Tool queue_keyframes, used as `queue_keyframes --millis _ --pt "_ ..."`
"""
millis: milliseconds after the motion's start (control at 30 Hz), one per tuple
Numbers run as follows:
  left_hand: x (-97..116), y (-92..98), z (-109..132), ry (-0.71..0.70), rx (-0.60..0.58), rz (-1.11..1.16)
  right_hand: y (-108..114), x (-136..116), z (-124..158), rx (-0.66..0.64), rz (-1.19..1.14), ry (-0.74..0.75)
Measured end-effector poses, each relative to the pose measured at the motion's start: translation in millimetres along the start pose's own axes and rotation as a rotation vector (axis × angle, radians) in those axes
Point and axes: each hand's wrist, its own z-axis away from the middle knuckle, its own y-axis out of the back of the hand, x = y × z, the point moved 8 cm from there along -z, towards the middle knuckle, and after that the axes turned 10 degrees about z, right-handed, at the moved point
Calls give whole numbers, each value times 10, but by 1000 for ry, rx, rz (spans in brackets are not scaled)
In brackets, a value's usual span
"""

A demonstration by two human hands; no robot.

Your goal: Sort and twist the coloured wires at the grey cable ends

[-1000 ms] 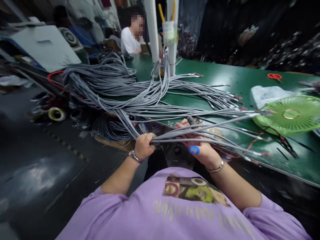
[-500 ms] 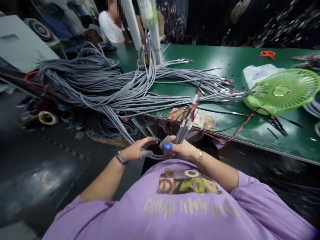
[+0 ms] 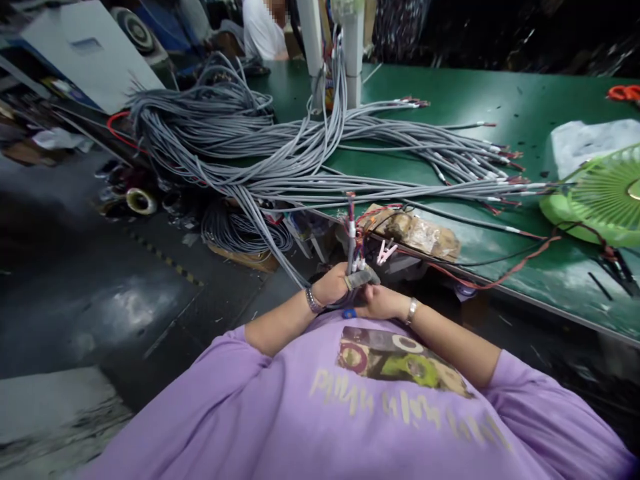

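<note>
In front of my purple shirt my two hands meet at a bundle of grey cables (image 3: 351, 257). My left hand (image 3: 336, 285) is wrapped round the bundle below its ends, with grey covers on its fingers. My right hand (image 3: 383, 303), blue tape on one finger, is closed on the cables just below and against the left; its grip is partly hidden. Stripped ends with coloured wires (image 3: 351, 217) point up above my hands. From the left hand the grey cables (image 3: 270, 237) run up to the heap on the bench.
A large pile of grey cables (image 3: 200, 127) lies on the green bench (image 3: 450, 93). To the right stand a green fan (image 3: 615, 190) and orange-handled scissors (image 3: 624, 93). A wrapped brown block (image 3: 420, 230) and a pink clip (image 3: 387, 252) are at the bench edge. A person (image 3: 264, 30) is behind.
My left hand has moved right and closed round the bundle beside my right hand. The cable ends stand more upright. The view has shifted, so the bench appears farther right.
</note>
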Motion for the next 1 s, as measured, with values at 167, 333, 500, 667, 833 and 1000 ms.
queue_keyframes --millis 167,333,500,667,833,1000 --pt "-265 316 380 67 210 -59 125 267 444 184 -322 -130" --pt "-441 397 445 149 305 -91 188 151 429 445 -637 -193" --pt "-471 223 329 181 241 -103 239 118 260 593 -753 -193" --pt "-370 192 325 106 271 -46 208 131 270 536 -833 -176" --pt "-389 265 372 92 392 -101 104 222 310 525 -1003 -249" --pt "-352 253 397 76 452 -126 16 308 334 543 -1092 -350"
